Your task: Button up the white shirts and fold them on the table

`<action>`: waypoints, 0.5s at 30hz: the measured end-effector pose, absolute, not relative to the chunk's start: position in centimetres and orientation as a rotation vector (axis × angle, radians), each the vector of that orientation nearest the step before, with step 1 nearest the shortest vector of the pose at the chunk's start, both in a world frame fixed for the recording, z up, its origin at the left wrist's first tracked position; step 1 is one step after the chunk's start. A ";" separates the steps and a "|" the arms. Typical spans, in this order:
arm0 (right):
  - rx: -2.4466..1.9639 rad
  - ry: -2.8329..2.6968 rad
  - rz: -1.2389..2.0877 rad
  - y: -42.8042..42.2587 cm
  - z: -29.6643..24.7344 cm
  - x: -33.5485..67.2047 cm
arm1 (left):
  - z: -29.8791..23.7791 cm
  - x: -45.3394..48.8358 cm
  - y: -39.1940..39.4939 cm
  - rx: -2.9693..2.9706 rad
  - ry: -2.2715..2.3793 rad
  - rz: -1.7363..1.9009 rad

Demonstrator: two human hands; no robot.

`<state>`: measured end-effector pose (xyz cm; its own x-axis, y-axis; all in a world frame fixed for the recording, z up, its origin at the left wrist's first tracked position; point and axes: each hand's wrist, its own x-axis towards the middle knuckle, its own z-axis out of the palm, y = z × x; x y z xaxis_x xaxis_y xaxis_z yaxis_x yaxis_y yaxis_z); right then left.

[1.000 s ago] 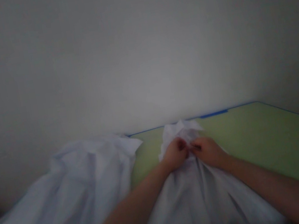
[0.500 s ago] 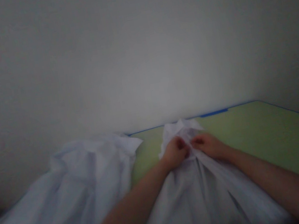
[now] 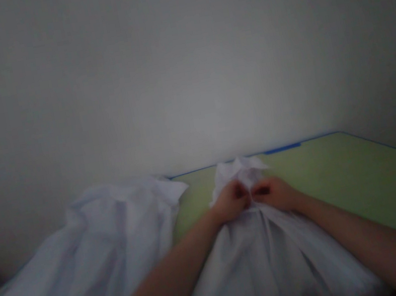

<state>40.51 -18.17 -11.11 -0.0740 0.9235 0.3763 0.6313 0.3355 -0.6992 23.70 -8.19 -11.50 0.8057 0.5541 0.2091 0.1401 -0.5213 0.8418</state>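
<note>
A white collared garment [image 3: 256,260] lies lengthwise in front of me, its collar [image 3: 241,164] at the far end. My left hand [image 3: 232,200] pinches the cloth just below the collar, fingers curled. Opposite it, my right hand [image 3: 273,193] is closed on the right front edge of the same garment. The fingertips of both hands nearly meet at the middle. Blur and dimness hide whether a button sits between them. A long fold runs down from my right hand towards me.
To the left, a second white garment [image 3: 123,243] lies spread out, with a pointed corner towards the middle. Both are on a green tabletop [image 3: 364,180] with a blue edge. A plain grey wall [image 3: 184,69] rises directly behind it.
My right hand has shifted slightly left, closing the gap to my left hand and drawing the cloth edge inward. The second garment has not moved.
</note>
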 end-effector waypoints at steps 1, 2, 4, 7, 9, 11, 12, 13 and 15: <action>-1.368 -1.801 0.434 -18.2 -11.1 40.5 | -11.4 23.6 -8.2 2.058 0.469 0.566; -1.350 -1.814 0.417 -18.3 -11.1 40.5 | -11.4 23.6 -8.2 2.035 0.432 0.550; -1.315 -1.841 0.402 -18.3 -11.1 40.5 | -11.3 23.5 -8.1 2.017 0.396 0.520; -1.290 -1.846 0.399 -18.2 -11.1 40.6 | -11.3 23.3 -8.0 2.069 0.423 0.530; -1.288 -1.840 0.410 -18.1 -11.3 40.7 | -11.4 23.2 -8.0 2.121 0.420 0.555; -1.290 -1.836 0.428 -17.9 -11.5 40.8 | -11.6 23.2 -7.9 2.133 0.387 0.565; -1.291 -1.838 0.431 -17.8 -11.6 40.9 | -11.7 23.2 -7.9 2.123 0.367 0.567; -1.290 -1.847 0.425 -17.7 -11.7 41.0 | -11.8 23.2 -7.8 2.107 0.350 0.569; -1.273 -1.896 0.381 -17.6 -11.7 41.3 | -12.0 23.1 -7.7 2.072 0.323 0.574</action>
<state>41.27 -17.63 -11.72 -0.1707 0.8763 0.4504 0.6340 0.4476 -0.6306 23.15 -7.74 -12.00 0.8560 0.4396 0.2721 0.0045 -0.5326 0.8464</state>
